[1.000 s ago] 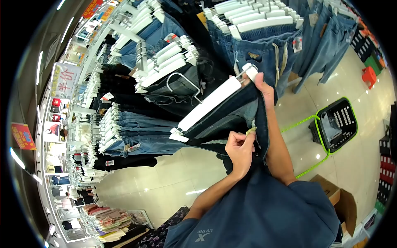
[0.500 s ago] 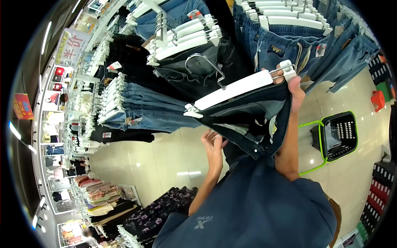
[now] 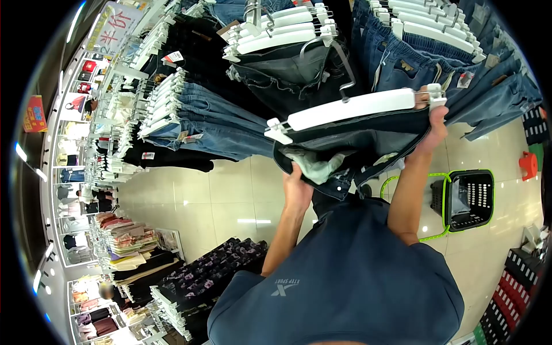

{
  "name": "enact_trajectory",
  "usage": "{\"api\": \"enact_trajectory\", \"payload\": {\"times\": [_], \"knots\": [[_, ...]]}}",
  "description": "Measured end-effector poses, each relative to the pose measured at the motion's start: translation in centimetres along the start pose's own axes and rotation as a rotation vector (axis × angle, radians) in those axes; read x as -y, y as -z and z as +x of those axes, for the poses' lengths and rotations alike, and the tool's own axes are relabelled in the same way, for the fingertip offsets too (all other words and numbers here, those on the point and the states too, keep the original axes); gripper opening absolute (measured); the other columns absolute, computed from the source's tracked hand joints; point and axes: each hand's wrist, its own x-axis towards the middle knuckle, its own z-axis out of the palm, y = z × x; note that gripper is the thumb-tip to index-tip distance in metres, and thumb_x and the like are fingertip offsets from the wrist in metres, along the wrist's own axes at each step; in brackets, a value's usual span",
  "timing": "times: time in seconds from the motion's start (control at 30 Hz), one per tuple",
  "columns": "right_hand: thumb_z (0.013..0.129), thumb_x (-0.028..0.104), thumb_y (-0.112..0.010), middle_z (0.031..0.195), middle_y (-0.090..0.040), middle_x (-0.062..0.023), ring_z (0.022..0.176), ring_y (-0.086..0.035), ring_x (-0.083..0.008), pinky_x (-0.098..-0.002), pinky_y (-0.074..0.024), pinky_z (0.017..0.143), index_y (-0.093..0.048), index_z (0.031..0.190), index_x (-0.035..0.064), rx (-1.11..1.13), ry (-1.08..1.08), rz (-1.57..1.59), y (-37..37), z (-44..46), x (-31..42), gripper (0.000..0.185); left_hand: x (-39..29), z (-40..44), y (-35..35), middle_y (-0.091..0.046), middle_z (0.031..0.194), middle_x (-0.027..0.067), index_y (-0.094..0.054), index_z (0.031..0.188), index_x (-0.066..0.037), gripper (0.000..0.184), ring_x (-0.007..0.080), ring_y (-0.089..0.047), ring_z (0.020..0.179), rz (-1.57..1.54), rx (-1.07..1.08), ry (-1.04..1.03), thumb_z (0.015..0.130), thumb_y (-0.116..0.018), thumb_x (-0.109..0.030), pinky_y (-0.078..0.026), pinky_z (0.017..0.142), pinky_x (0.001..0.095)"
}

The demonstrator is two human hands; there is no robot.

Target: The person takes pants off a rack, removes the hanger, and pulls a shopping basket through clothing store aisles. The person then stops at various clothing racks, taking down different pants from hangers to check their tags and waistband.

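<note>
Dark jeans (image 3: 397, 133) hang from a white clip hanger (image 3: 356, 109) in front of my chest, their open waistband facing up. My right hand (image 3: 432, 129) is closed on the hanger's right clip end and the waistband corner there. At the left front of the waistband, my left hand (image 3: 298, 187) grips the denim edge, thumb on top beside the pale pocket lining (image 3: 315, 167). The hanger's metal hook points up. A metal button shows at the front of the waistband.
Racks of blue jeans (image 3: 213, 121) and dark jeans (image 3: 282, 66) stand ahead and left, with more jeans (image 3: 402, 57) ahead right. A black basket with a green handle (image 3: 470, 198) is on the floor at right. Floral garments (image 3: 213, 267) hang at lower left.
My left hand left the inside of the waistband, moved left, and took hold of its left front edge. The jeans and hanger turned more level and shifted right in view.
</note>
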Motion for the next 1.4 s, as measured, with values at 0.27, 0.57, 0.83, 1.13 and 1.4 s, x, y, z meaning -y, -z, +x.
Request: {"api": "enact_trajectory", "payload": {"times": [0.27,0.57,0.83,1.13,1.4], "knots": [[0.090,0.035,-0.058,0.111,-0.055,-0.0090,0.105,-0.052,-0.0183,-0.0312,-0.0367,0.098,-0.043,0.125,-0.0077,0.060,0.052,-0.110,2.9,1.8,-0.4,0.057,-4.4,1.3,0.1,-0.057,0.122,0.0173,-0.050,0.125,0.000,0.058,0.0326,-0.056,0.110,-0.378,0.354,0.092,0.096,-0.036,-0.048,-0.044,0.096,0.0457],[0.084,0.031,-0.067,0.101,-0.058,-0.0053,0.093,-0.054,-0.0143,-0.0277,-0.0406,0.089,-0.051,0.116,-0.0052,0.024,-0.026,-0.237,0.5,1.2,-0.8,0.051,-7.1,0.4,-2.4,-0.061,0.108,0.0150,-0.054,0.116,0.002,0.051,0.0280,-0.061,0.095,-0.141,0.137,-0.037,0.097,-0.039,-0.043,-0.050,0.083,0.0409],[0.073,0.032,-0.078,0.092,-0.064,-0.0049,0.084,-0.059,-0.0111,-0.0218,-0.0444,0.078,-0.057,0.106,-0.0043,0.222,-0.009,-0.363,-5.5,-1.5,-2.1,0.054,-6.8,1.8,-2.2,-0.052,0.079,0.0040,-0.049,0.101,0.004,0.030,0.0132,-0.047,0.068,1.318,-0.072,-0.358,0.095,-0.052,-0.025,-0.043,0.061,0.0276],[0.067,0.009,-0.074,0.084,-0.061,-0.0110,0.077,-0.060,-0.0280,-0.0365,-0.0471,0.071,-0.061,0.094,0.0011,0.997,0.214,-0.710,-12.1,-7.1,-5.6,0.031,-6.5,-0.4,-1.4,-0.055,0.091,0.0021,-0.052,0.113,-0.004,0.080,0.0137,-0.056,0.082,0.135,-0.015,-0.067,0.082,-0.038,-0.076,-0.047,0.067,0.0276],[0.071,0.031,-0.074,0.084,-0.058,-0.0082,0.082,-0.056,-0.0259,-0.0356,-0.0417,0.084,-0.057,0.096,0.0051,1.356,0.271,-0.908,-13.7,-9.4,-3.7,0.040,-9.4,-1.6,-5.7,-0.037,0.064,-0.0053,-0.046,0.075,-0.012,0.032,0.0067,-0.036,0.055,0.234,-0.082,0.099,0.080,-0.056,-0.041,-0.028,0.049,0.0238]]}}
